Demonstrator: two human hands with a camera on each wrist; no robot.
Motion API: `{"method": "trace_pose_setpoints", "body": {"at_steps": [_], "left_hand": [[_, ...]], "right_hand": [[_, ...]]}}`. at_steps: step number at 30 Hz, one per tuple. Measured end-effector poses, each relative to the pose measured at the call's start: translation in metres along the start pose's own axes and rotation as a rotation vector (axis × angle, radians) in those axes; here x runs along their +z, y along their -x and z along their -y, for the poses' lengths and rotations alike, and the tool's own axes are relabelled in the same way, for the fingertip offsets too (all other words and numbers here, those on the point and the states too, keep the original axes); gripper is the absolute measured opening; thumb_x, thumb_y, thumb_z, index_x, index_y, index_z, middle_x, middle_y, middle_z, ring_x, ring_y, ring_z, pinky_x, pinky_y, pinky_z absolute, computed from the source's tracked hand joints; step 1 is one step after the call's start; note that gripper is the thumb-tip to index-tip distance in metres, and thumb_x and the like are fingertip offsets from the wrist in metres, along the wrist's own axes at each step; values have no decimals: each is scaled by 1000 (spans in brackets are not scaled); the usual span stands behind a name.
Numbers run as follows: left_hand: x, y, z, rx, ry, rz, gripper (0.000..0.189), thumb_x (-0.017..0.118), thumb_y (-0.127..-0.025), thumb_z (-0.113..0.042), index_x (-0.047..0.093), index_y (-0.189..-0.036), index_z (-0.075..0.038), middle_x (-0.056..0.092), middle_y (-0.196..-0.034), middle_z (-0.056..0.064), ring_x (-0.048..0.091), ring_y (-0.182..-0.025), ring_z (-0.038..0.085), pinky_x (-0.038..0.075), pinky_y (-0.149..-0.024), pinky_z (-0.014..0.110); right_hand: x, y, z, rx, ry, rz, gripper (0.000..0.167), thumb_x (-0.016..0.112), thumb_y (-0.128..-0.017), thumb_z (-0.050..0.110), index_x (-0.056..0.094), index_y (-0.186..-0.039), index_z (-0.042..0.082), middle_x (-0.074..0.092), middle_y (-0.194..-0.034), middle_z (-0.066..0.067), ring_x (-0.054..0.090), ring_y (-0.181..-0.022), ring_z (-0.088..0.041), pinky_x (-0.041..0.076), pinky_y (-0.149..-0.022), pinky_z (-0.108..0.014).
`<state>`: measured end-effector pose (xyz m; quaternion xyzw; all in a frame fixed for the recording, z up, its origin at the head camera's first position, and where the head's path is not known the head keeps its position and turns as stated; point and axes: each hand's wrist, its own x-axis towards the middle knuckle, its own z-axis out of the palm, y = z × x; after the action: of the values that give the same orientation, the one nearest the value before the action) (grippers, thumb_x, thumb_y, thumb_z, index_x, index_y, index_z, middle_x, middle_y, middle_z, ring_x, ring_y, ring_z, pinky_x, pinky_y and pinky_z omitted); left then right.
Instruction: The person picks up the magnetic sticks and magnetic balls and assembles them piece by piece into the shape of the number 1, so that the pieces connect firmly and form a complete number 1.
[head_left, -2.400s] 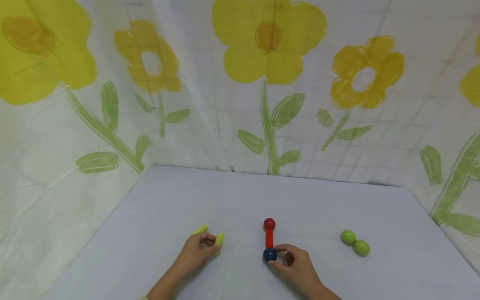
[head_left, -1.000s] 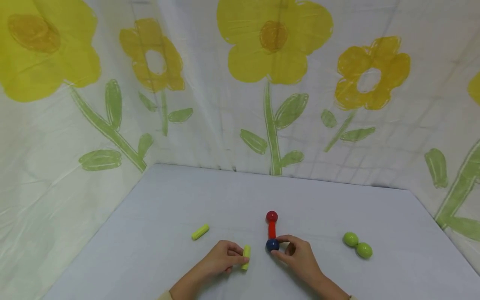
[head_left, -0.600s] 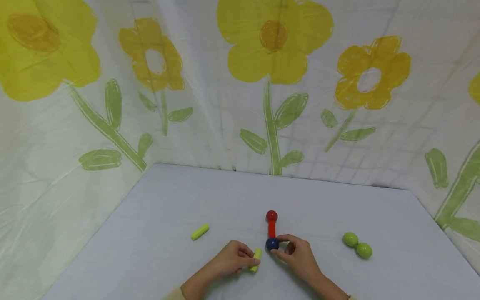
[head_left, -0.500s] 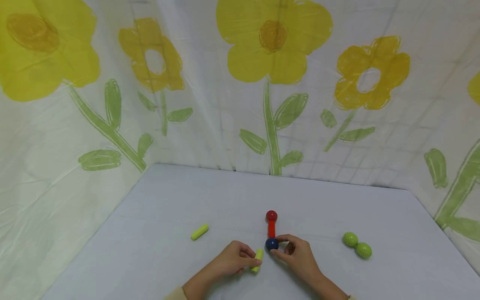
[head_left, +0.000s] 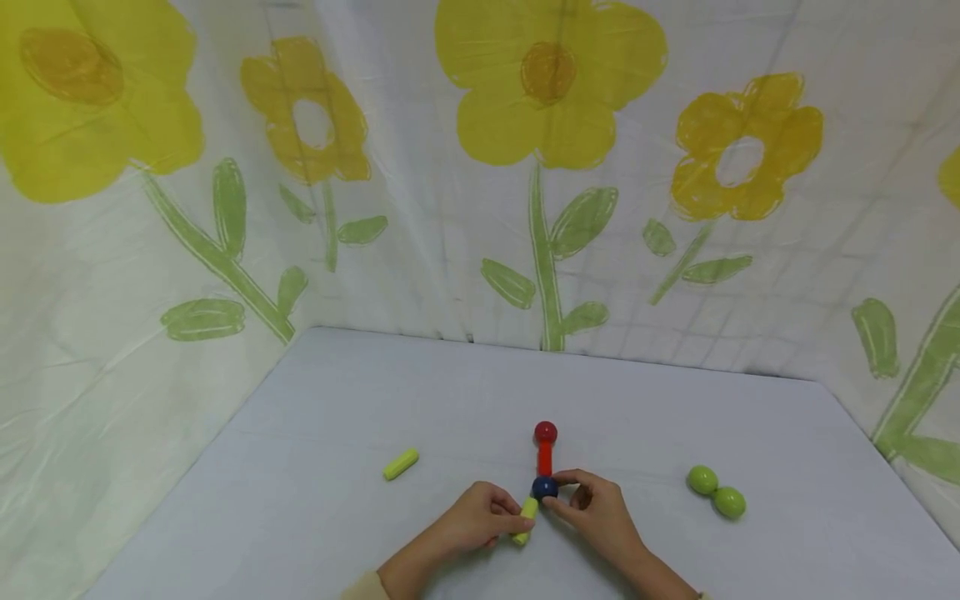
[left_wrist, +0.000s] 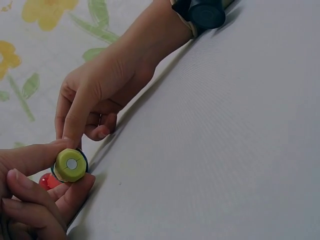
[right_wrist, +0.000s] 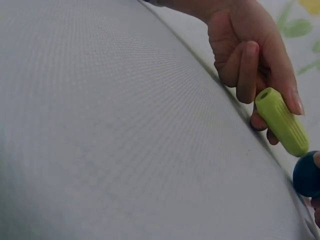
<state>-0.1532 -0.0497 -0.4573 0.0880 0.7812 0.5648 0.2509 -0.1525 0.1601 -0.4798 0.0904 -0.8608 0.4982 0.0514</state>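
Observation:
In the head view my left hand [head_left: 480, 518] pinches a yellow-green ribbed rod [head_left: 527, 522] between thumb and fingers. The rod's upper end is right beside a dark blue ball [head_left: 545, 488]; whether they touch I cannot tell. My right hand [head_left: 602, 518] holds that ball by thumb and index finger. A red rod [head_left: 544, 459] joins the blue ball to a red ball [head_left: 546, 432], in a line pointing away from me. In the left wrist view the yellow-green rod's end [left_wrist: 71, 164] shows a pale round centre. The right wrist view shows the rod [right_wrist: 282, 122] angled toward the blue ball [right_wrist: 307, 175].
A second yellow-green rod [head_left: 401, 464] lies to the left on the pale table [head_left: 315, 517]. Two green balls [head_left: 702, 480] sit side by side on the right. Behind the table hangs a curtain [head_left: 420, 275] with painted yellow flowers.
My left hand has carried the yellow-green rod rightward from near the other rod to the blue ball. The ball-and-rod piece shifted slightly away from me, with my right hand still holding the blue ball.

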Motion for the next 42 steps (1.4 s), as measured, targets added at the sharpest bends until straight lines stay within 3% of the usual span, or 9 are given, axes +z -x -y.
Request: {"method": "trace_pose_setpoints", "body": {"at_steps": [18,27,42], "left_hand": [[6,-4,-5,-30,-38,-17,18,75,-86,-22,68,-85,-6,55,-61,-3,39,-46,8,31,-45,19],[13,-6,-2,-22,-43,-39,19,77,-84,-22,66,-81,-7,55,-59,-3,40,-45,8,32,-45,20],[20,-6,-5,10,-31,-40,20,79,-83,-21,67,-78,-5,57,-59,-3,40,-45,7,32,-44,19]], "right_hand": [[0,-2,0,13,-3,22,24,80,-80,12,72,-101,5,70,-93,-5,45,-56,-4,38,-49,-20],[2,-1,-1,-2,-26,6,23,80,-79,11,72,-99,4,69,-91,-5,45,-56,-4,38,-49,-20],[-1,-2,2,61,-49,40,21,77,-83,11,71,-101,3,70,-93,-7,50,-57,-6,40,-49,-20]]}}
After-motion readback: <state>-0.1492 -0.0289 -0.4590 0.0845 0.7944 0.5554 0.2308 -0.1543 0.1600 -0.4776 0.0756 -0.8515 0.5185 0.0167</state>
